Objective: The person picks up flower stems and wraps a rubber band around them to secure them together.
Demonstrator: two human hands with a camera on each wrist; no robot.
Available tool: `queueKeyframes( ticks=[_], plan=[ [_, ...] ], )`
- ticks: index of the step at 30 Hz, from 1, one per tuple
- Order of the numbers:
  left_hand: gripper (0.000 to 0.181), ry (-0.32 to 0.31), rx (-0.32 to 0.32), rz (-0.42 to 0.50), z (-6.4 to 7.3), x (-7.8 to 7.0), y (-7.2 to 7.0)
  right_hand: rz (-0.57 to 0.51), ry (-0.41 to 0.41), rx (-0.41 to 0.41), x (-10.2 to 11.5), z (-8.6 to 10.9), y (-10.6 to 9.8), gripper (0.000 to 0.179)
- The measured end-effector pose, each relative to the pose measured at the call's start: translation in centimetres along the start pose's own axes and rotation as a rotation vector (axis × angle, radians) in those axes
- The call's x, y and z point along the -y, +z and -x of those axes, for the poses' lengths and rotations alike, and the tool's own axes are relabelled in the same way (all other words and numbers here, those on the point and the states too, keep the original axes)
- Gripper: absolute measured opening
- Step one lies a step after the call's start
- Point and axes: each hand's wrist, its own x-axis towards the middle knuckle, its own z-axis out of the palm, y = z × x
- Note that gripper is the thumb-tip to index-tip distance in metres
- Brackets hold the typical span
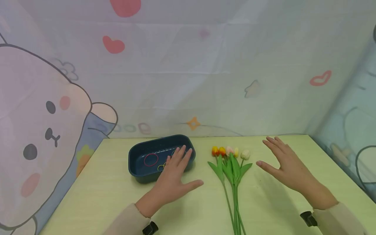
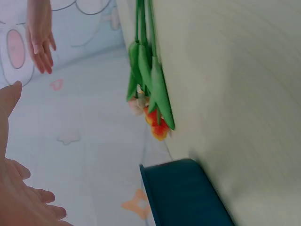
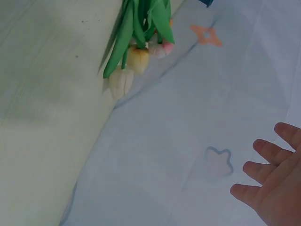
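Observation:
Several artificial tulips (image 1: 235, 176) lie on the table with their heads toward the back; red-yellow, pink, yellow and white blooms show. In the right wrist view a white tulip head (image 3: 121, 84) is nearest the table's edge. My left hand (image 1: 174, 179) hovers in front of the dark blue basin (image 1: 144, 178), fingers spread, holding nothing, and hides part of the basin's right side. Inside the basin lie a red rubber band (image 1: 151, 160) and yellow ones, partly covered by the fingers. To the right of the tulips my right hand (image 1: 293, 169) is raised above the table, fingers extended, nothing in it.
The pale yellow-green table (image 1: 102, 192) ends at the back against a printed cloth backdrop (image 1: 188, 81) with hearts and a cartoon animal. Another printed cloth (image 1: 352, 130) hangs at the right side. Black bands (image 1: 150, 227) are on both wrists.

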Motion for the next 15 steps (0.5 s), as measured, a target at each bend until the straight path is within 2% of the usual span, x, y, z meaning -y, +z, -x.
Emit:
queueKeyframes(
  ticks=[8,15],
  plan=[
    [0.089,-0.005,-0.002,0.129,-0.7,-1.2,1.3,-0.101,0.060,0.016,1.0,-0.4,1.0,0.070],
    [0.090,-0.044,0.056,0.286,-1.0,-2.1,2.7,-0.169,0.118,0.016,1.1,-0.4,2.4,0.070]
  ],
)
